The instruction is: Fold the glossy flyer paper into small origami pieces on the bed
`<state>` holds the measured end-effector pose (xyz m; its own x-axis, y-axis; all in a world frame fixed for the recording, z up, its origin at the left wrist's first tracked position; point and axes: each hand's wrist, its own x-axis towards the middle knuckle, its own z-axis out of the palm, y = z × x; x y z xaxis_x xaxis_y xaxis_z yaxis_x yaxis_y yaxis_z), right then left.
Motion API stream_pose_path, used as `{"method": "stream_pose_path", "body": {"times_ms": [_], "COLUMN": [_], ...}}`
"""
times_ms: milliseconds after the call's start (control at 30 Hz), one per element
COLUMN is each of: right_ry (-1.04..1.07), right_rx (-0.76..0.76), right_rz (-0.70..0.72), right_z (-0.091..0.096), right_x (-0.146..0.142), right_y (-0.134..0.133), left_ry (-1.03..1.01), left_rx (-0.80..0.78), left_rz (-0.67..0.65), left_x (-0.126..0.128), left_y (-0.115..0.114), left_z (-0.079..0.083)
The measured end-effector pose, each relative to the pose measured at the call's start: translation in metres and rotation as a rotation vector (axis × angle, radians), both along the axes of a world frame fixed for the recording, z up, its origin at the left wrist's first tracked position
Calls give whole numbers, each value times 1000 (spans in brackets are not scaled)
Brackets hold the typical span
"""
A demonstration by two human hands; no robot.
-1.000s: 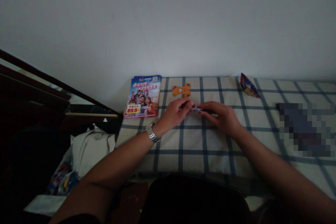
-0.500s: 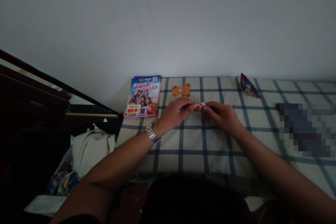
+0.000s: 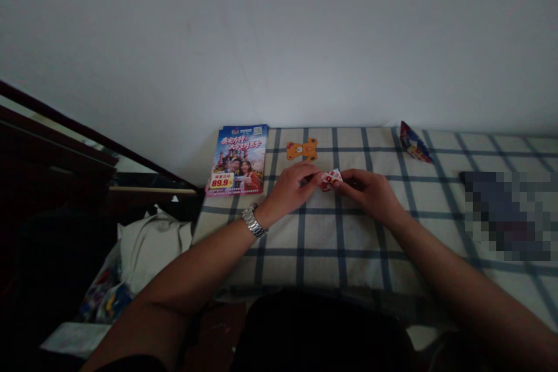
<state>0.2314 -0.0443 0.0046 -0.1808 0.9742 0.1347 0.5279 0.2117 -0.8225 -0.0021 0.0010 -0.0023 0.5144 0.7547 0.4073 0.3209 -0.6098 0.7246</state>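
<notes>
Between my two hands is a small folded piece of printed paper, white and red with part of a number showing. My left hand, with a silver watch on its wrist, pinches the paper's left end. The fingers of my right hand are closed on its right end. Both hands are held over a checked cloth. Just beyond them lies an orange bear-shaped piece. To the left is a stack of printed flyers marked 89.9.
A folded paper shape in blue and red stands at the back right. Farther right, a dark item is blurred by pixels. A pale wall rises behind. Below left are a cream bag and a dark rail.
The paper between my fingers has turned and opened slightly, so more of its white and red print shows. My hands stay in nearly the same place.
</notes>
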Motion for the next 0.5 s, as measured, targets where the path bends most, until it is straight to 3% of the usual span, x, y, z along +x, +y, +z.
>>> {"method": "stream_pose_path", "body": {"times_ms": [300,500], "right_ry": [-12,15], "right_rx": [3,-49], "right_rz": [22,39], "right_z": [-1,3], "right_x": [2,0], "right_y": [1,-1], "left_ry": [-94,-79], "left_rx": [-151,-156], "left_rz": [-51,-23], "left_x": [3,2], "left_y": [-3,-2], "left_z": [0,1]}}
